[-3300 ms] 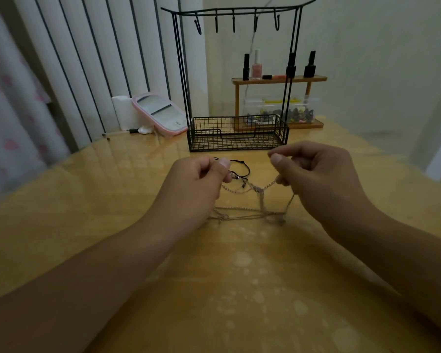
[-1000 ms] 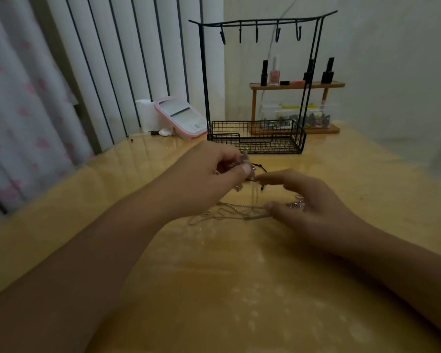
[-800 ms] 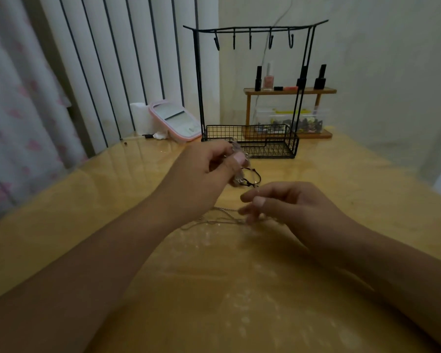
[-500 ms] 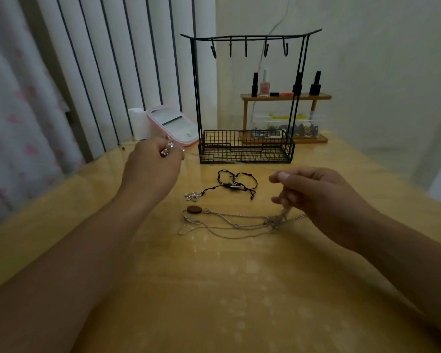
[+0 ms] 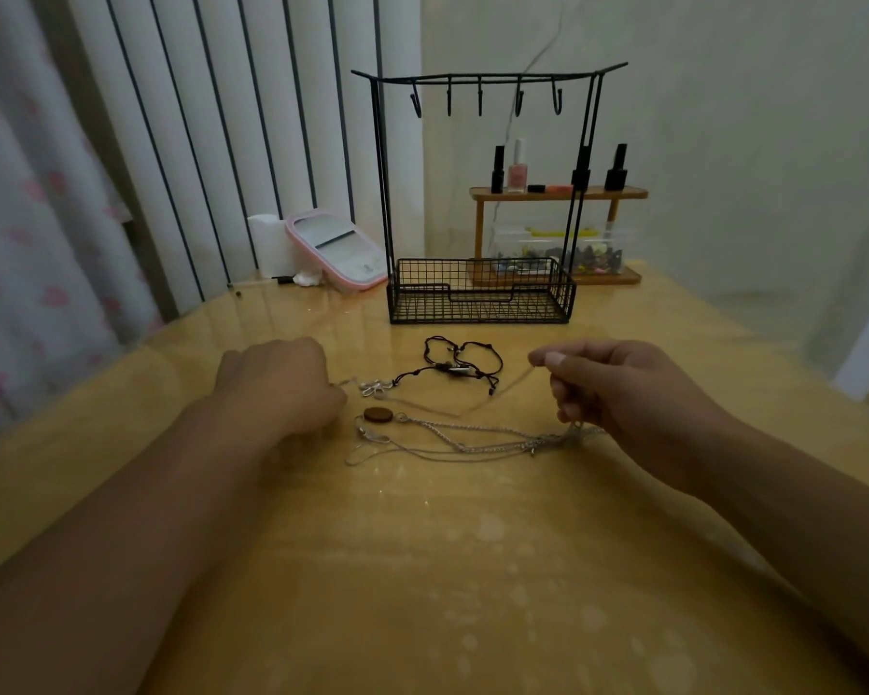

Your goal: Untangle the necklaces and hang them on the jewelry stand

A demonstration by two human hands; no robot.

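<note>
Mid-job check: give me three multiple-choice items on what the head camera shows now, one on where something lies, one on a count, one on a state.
1. Where is the black cord necklace?
A. on a hook
B. on the table in front of the jewelry stand
C. in the stand's basket

2. How many hooks hang from the stand's top bar?
A. three
B. five
C. seven

3. What is the right hand doing?
A. lying flat on the table
B. pinching a thin chain
C. gripping the stand

Answers: 1 B, the cord lies on the wood just short of the basket; 2 B, five hooks show along the bar, all bare; 3 B, thumb and forefinger meet on a chain that is stretched towards the left hand.
</note>
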